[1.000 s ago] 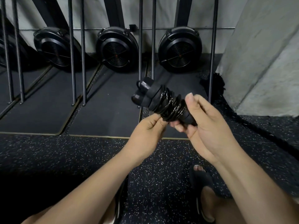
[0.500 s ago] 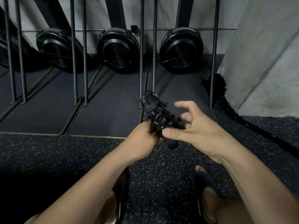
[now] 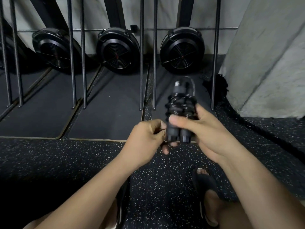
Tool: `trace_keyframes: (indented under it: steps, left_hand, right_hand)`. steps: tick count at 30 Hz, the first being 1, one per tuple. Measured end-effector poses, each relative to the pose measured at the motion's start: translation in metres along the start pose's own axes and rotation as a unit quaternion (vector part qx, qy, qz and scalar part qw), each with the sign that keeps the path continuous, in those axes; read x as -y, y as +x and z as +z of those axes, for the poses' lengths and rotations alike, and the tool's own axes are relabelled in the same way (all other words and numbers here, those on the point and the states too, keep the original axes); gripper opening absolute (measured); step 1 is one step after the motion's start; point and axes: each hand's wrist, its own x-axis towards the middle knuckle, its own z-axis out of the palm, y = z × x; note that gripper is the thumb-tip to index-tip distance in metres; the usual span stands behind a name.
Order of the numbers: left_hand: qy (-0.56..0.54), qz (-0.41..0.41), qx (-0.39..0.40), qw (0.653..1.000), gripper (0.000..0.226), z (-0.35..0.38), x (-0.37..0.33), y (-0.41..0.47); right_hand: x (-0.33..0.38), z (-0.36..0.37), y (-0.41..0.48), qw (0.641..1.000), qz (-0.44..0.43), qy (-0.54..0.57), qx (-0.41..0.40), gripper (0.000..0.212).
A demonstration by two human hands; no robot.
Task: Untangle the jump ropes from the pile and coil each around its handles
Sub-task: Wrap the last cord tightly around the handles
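Black jump rope has swung upright; right hand fingers clasp its handles, left hand fingers pinch it beside them, coil seemingly complete.

The left hand and right hand are bare, and so are both forearms as far as the picture's lower edge. Each foot wears a black slide sandal. The right sandal has one broad strap, open at the front so the toes show, and a pale rim along its sole. The left sandal is mostly hidden behind the forearm. The legs are bare.
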Motion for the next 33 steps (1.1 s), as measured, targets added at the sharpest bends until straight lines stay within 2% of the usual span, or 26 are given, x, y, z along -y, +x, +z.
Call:
trace_keyframes:
  steps: [4,10,14,18,23,28,30,33]
  left_hand:
    - [-0.042,-0.019,-0.013,0.999,0.018,0.004,0.000,-0.005]
    - [-0.122,-0.039,-0.035,0.991,0.016,-0.003,0.007,-0.002]
    - [-0.020,0.014,-0.054,0.998,0.016,-0.007,0.014,0.002]
    - [0.007,0.012,-0.072,0.997,0.017,-0.007,0.018,0.006]
    - [-0.071,-0.014,-0.052,0.996,0.015,-0.005,0.019,0.009]
    - [-0.093,-0.008,-0.062,0.994,0.018,-0.005,0.020,0.013]
    - [-0.096,-0.019,-0.063,0.993,0.020,-0.006,0.020,0.014]
    - [0.003,0.002,-0.070,0.998,0.019,-0.009,0.020,0.018]
  right_hand:
    - [-0.002,-0.005,0.007,0.996,-0.032,0.023,-0.076,0.085]
    - [-0.002,-0.002,0.003,0.996,-0.053,0.020,-0.072,0.052]
    - [0.006,0.000,-0.002,0.997,-0.032,-0.012,-0.063,0.030]
    - [0.006,-0.005,-0.003,0.981,-0.041,-0.172,-0.076,0.039]
    - [0.004,-0.003,-0.002,0.943,-0.025,-0.316,-0.106,0.047]
    - [-0.003,-0.008,0.005,0.962,-0.008,-0.260,-0.086,0.046]
    - [-0.008,-0.009,0.006,0.967,-0.013,-0.236,-0.093,0.052]
    - [-0.013,-0.006,0.004,0.960,-0.014,-0.237,-0.147,0.065]
